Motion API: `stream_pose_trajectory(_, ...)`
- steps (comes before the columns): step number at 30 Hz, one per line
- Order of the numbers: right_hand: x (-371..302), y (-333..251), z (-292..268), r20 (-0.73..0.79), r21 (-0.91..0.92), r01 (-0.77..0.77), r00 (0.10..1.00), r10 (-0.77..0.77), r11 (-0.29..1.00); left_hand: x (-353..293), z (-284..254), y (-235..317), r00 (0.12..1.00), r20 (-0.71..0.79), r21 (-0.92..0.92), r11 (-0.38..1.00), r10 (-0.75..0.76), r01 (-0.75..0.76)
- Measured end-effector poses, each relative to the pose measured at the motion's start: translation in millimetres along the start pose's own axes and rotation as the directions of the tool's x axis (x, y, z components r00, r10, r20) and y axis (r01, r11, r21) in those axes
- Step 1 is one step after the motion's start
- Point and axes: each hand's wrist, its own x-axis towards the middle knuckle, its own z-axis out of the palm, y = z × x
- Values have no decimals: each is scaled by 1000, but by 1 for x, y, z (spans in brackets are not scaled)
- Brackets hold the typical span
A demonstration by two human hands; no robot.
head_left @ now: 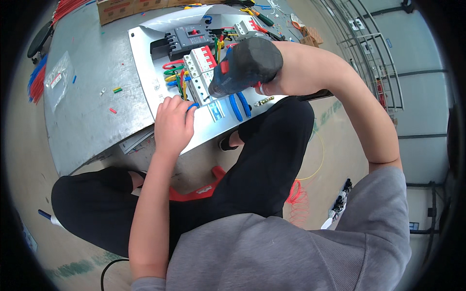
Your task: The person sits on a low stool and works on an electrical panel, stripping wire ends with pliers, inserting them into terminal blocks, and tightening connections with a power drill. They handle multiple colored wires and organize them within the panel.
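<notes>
My right hand [284,75] is wrapped round a dark blue and black cordless drill [250,63]. Its nose points down and left at the near end of a white circuit breaker [195,65] with red levers. Pinched in my left hand [173,123] is a short blue wire [192,106], just below that breaker. Whether the wire's end sits inside a terminal is hard to see. Both breaker and wires are on a white metal panel [145,82]. Red, green, yellow and blue wires [174,72] curve out beside the breaker. Beyond it sits a larger grey breaker [188,40].
Two thick blue wires [236,107] and a brass terminal strip [264,101] lie right of the breaker. The grey metal table [97,116] holds a plastic bag [59,80] and wire scraps. Cardboard boxes [116,9] stand at the back; a wire rack [371,48] is at right.
</notes>
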Motion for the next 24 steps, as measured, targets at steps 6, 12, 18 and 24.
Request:
stream_pose_trajectory(6,0,-2,-3,47,-15,-12,999,13,1000,0,-1,2,1000,-2,-7,1000,-17,17)
stream_pose_trajectory(12,4,-1,-3,101,-66,-70,992,77,995,1,-2,3,999,14,-8,999,-38,38)
stream_pose_trajectory(18,3,4,-3,111,-30,-53,992,56,998,1,-3,4,999,10,-6,999,-46,46)
stream_pose_trajectory(24,6,-1,-13,153,-63,-45,987,54,997,1,-5,3,999,13,-5,999,-50,50)
